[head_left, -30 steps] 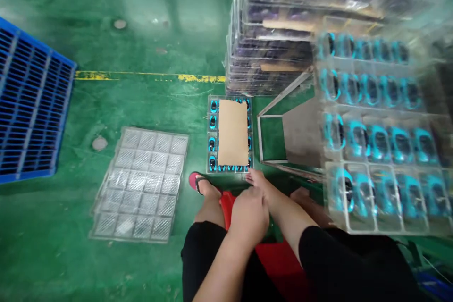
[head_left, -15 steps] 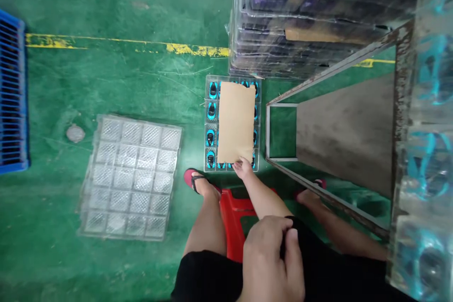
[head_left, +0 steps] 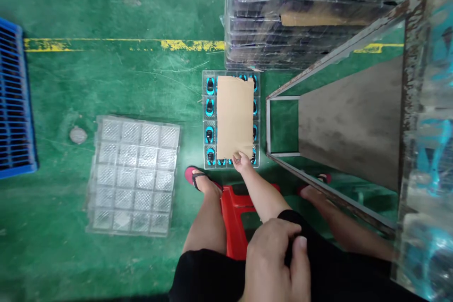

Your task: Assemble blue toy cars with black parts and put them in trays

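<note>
A brown cardboard sheet (head_left: 235, 115) lies over the middle of a clear compartment tray (head_left: 204, 125) on the floor. Blue-and-black toy cars (head_left: 210, 107) show in the cells along the sheet's sides and near edge. My right hand (head_left: 241, 162) has its fingers closed on the near edge of the cardboard, which curls up slightly there. Close to the camera, above my lap, my left hand (head_left: 278, 259) is curled with the thumb alongside the fingers; anything inside it is hidden.
Clear trays without cars (head_left: 136, 177) lie stacked at left. A blue crate (head_left: 17, 99) stands at far left. Wrapped trays (head_left: 300, 19) are piled beyond the cardboard. A rusty metal frame (head_left: 268, 127) stands at right, with trays on top. A red stool (head_left: 233, 231) is beneath me.
The view has shifted slightly. My right hand stays at the cardboard's near edge, which now bends up a little. My left hand remains curled.
</note>
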Tool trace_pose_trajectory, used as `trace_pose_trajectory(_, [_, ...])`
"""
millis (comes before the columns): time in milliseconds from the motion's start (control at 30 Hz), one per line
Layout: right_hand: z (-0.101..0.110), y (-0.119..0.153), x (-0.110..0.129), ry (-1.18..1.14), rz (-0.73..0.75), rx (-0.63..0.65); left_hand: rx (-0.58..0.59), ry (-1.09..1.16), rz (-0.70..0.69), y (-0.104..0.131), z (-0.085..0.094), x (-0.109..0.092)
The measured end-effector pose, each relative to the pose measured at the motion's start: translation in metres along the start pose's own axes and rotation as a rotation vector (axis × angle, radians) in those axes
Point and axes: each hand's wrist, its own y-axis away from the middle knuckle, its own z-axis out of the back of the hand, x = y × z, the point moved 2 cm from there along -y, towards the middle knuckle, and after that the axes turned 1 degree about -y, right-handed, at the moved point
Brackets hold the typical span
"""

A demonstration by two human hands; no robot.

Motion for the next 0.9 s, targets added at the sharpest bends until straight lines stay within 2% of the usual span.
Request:
trace_pose_trajectory(167, [-0.005, 0.001, -0.003, -0.029, 0.019, 0.015, -0.026, 0.039, 0.079, -0.003, -0.003, -0.007])
trace_pose_trajectory(367, [-0.019, -0.003, -0.007, -0.016, -0.020, 0.054, -0.028, -0.005, 0.006, -0.002, -0.002, -0.001])
trace_pose_trajectory(600, [-0.022, -0.005, -0.005, -0.012, 0.021, 0.062, -0.167, 0.001, 0.044, -0.005, -0.003, -0.004])
trace_pose_trajectory(767, [-0.029, 0.026, -0.005, 0.005, 0.102, 0.176, -0.133, 0.031, 0.034, -0.010, -0.003, -0.005])
trace_pose_trajectory(900, [-0.031, 0.076, -0.029, 0.024, 0.174, 0.307, -0.070, 0.087, -0.006, -0.006, -0.004, -0.005])
